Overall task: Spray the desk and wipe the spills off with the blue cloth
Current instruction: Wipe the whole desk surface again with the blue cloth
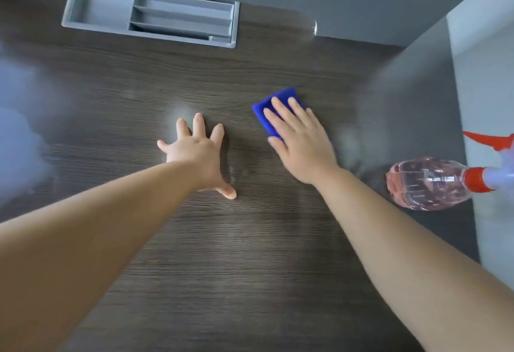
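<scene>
The dark wood-grain desk (250, 254) fills the view. A folded blue cloth (267, 109) lies on it right of centre, and my right hand (300, 140) presses flat on it with straight fingers, covering most of it. My left hand (199, 151) rests flat on the bare desk with fingers spread, a little left of the cloth. A few small wet drops (239, 175) show on the desk between the hands. The spray bottle (428, 184), clear with pink liquid and a red collar and trigger, stands at the right edge.
A grey recessed cable tray (97, 9) is set into the desk at the back left. A grey partition wall (417, 95) rises on the right, another wall runs along the back. A bright glare patch lies on the desk at far left.
</scene>
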